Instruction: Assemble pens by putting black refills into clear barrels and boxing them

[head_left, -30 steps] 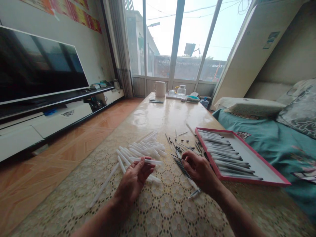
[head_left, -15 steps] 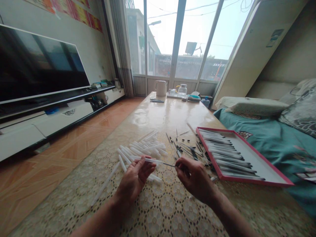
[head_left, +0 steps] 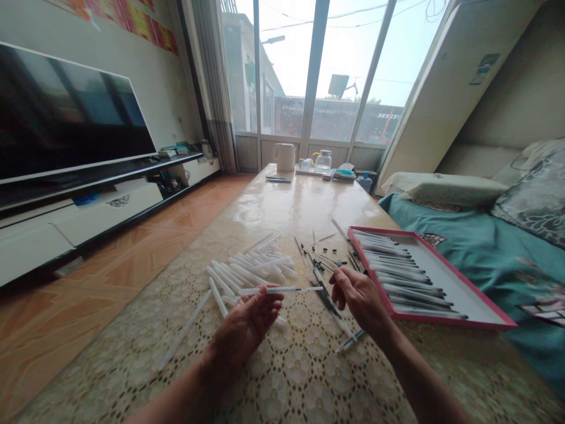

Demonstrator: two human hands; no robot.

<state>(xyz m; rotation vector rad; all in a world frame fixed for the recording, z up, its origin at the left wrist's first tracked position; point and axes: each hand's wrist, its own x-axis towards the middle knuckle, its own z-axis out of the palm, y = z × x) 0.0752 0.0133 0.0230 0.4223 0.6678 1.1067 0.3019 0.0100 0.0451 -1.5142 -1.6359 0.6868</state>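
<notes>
Pinching the white tube (head_left: pixel 286 289) left of middle, as left hand (head_left: pixel 252 313) did, seemed best: likely light, stiff, slick; couldn't tell if right hand (head_left: pixel 356 291) gripped anything.

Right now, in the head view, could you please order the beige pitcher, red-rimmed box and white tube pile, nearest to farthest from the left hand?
1. White tube pile, just beyond the left hand.
2. Red-rimmed box, to the right.
3. Beige pitcher, at the far end of the table.
</notes>
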